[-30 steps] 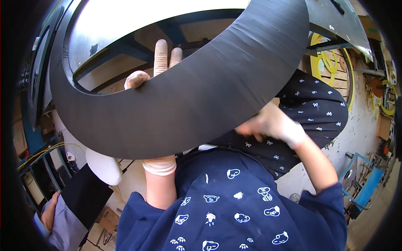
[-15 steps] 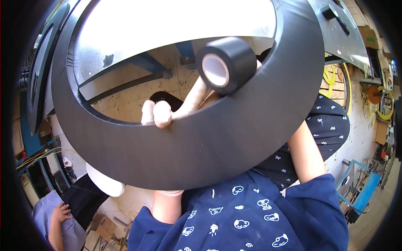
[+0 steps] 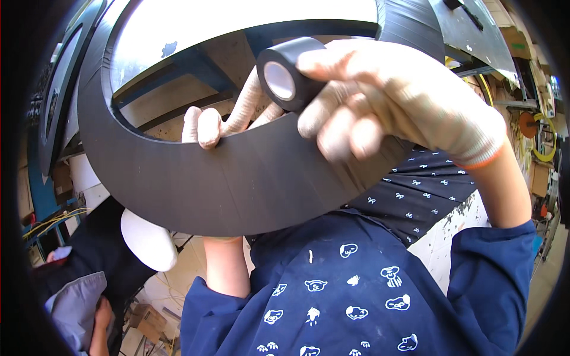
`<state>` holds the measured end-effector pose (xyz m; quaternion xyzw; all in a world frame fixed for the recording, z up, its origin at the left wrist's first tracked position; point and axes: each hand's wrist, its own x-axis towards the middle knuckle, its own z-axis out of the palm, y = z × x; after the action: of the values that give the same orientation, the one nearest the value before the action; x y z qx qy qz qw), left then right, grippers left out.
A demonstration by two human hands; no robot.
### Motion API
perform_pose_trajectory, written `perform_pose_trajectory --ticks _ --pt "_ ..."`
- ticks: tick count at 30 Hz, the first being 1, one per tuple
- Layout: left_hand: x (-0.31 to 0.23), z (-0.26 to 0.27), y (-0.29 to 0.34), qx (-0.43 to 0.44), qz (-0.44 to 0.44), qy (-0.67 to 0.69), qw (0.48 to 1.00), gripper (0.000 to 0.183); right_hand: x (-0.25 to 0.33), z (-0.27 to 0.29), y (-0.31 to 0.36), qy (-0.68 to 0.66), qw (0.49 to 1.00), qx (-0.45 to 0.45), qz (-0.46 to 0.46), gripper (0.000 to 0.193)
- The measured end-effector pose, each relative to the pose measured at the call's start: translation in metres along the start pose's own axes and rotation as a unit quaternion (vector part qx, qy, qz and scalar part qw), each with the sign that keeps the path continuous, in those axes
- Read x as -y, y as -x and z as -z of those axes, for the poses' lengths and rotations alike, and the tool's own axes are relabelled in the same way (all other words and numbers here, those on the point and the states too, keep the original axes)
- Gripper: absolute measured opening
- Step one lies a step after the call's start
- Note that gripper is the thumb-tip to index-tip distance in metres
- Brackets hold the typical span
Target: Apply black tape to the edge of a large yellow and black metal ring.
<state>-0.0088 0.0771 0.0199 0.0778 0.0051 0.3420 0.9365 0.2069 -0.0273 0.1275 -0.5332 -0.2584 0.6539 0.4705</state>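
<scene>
A large black ring-shaped frame (image 3: 231,190) tilts in front of me, its near side close to my apron. My left hand (image 3: 228,121), in a pale glove, reaches under the ring. Its fingers come up through the opening and curl over the inner edge, gripping it; the palm is hidden behind the ring. Above the ring's near right part, my gloved right hand (image 3: 380,95) pinches a roll of black tape (image 3: 291,74) between thumb and fingers. The tape's white core faces left. Blur smears some of the right fingertips.
A shiny metal tabletop (image 3: 249,18) lies beyond the ring. Another black frame (image 3: 56,101) leans at the far left. At lower left sits a person in grey and black (image 3: 77,296), beside a white rounded object (image 3: 145,240). Yellow hose (image 3: 543,148) hangs at the right.
My right hand has come over the ring from behind it, carrying the tape roll up and slightly left. The ring and my left hand have shifted upward in view. The person at lower left has moved.
</scene>
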Motion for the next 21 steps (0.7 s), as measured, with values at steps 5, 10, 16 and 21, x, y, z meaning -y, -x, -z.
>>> perform_pose_trajectory --ticks 5,10,16,21 --pt "0.019 -0.043 0.005 0.020 0.032 0.025 0.999 0.024 -0.005 -0.021 0.003 0.207 0.960 0.085 0.167 0.036" --pt "0.033 -0.026 0.023 0.034 -0.165 -0.970 0.177 0.059 0.002 -0.014 0.022 -0.334 0.937 0.058 -0.081 0.044" --pt "0.058 -0.041 0.039 -0.039 -0.020 -0.999 -0.001 0.062 -0.058 -0.006 0.116 0.010 0.955 -0.037 -0.293 0.033" --pt "0.056 -0.043 0.035 -0.027 0.015 -0.999 -0.017 0.063 -0.164 0.089 0.021 0.587 0.760 -0.058 0.274 0.047"
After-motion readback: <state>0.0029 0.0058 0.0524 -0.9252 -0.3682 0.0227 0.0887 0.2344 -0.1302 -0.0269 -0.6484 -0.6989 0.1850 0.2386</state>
